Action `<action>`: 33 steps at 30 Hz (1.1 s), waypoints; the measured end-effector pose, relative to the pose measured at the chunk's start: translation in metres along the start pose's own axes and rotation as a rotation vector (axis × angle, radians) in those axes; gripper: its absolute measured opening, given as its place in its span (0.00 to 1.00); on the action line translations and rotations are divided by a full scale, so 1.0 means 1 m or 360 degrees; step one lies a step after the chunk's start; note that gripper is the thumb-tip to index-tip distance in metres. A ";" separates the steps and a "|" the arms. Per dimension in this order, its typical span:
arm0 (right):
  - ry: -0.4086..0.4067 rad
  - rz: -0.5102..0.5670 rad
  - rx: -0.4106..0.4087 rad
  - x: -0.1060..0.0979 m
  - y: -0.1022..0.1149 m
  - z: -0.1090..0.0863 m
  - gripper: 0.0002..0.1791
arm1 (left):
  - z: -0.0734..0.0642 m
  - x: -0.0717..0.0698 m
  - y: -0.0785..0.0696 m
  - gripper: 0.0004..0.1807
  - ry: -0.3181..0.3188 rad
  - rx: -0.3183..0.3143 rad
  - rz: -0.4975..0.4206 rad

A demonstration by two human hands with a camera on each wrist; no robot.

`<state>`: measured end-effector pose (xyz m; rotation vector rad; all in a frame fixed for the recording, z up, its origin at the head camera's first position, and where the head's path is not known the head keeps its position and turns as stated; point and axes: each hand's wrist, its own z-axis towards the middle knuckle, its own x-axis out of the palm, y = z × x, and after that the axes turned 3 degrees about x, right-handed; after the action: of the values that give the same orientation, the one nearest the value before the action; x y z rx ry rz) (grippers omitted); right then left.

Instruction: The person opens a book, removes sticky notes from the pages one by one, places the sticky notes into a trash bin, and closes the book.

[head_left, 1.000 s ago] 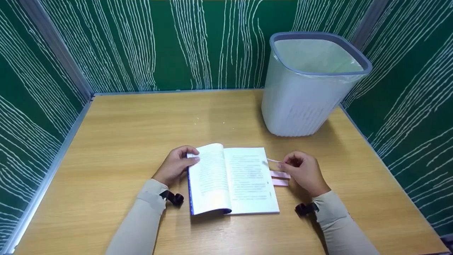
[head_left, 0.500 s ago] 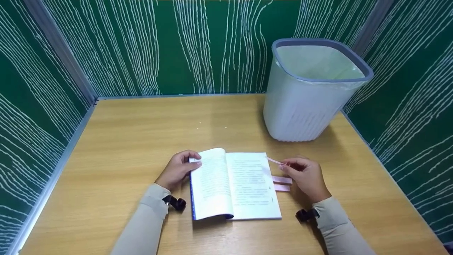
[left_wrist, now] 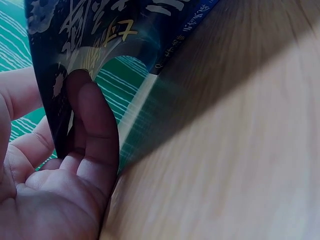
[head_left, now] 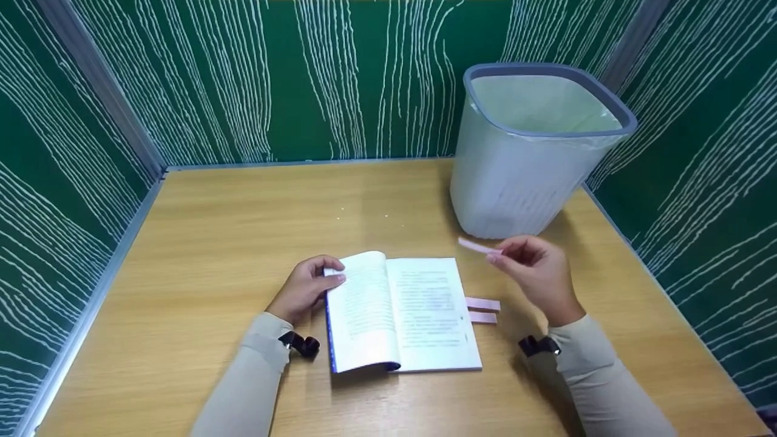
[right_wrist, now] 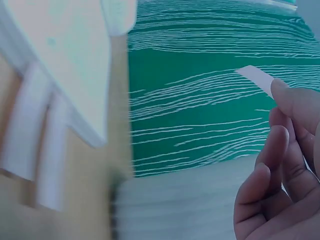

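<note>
An open book [head_left: 425, 315] lies on the table, its left-hand pages and cover raised. My left hand [head_left: 306, 286] grips that raised side at its outer edge, thumb on the page; in the left wrist view the fingers [left_wrist: 97, 115] sit behind the dark blue cover [left_wrist: 100, 30]. Between thumb and fingers my right hand [head_left: 540, 276] pinches a pink paper strip [head_left: 476, 246], held in the air beyond the book's upper right corner. Two more pink strips [head_left: 484, 304] stick out from the right edge of the book, below the right hand.
A tall white bin [head_left: 516, 176] with a grey rim and a liner stands at the back right, beyond the right hand. Small white specks [head_left: 386, 216] dot the wooden table [head_left: 243, 218]. Green panels [head_left: 303, 79] with white lines enclose the back and sides.
The pink strip's far end, at the book's edge before, is now apart from it. My right hand has moved up and slightly right with the strip. The left hand keeps its hold.
</note>
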<state>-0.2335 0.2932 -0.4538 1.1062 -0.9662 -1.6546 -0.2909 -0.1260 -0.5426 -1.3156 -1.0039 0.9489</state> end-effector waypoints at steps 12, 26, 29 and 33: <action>-0.0093 -0.0130 -0.0325 -0.021 0.057 0.023 0.09 | 0.001 0.000 0.000 0.12 -0.0010 0.0015 0.0036; -0.0144 -0.0338 -0.0595 -0.028 0.108 0.036 0.09 | -0.001 0.000 -0.001 0.12 -0.0016 0.0050 0.0103; -0.0146 -0.0381 -0.0632 -0.030 0.114 0.040 0.09 | -0.002 0.001 -0.002 0.12 -0.0009 0.0059 0.0098; -0.0159 -0.0460 -0.0674 -0.030 0.126 0.043 0.09 | -0.002 0.000 -0.003 0.12 -0.0005 0.0051 0.0099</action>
<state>-0.2370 0.2903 -0.3177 0.9078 -0.4919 -2.0477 -0.2890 -0.1264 -0.5399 -1.3251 -0.9512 1.0105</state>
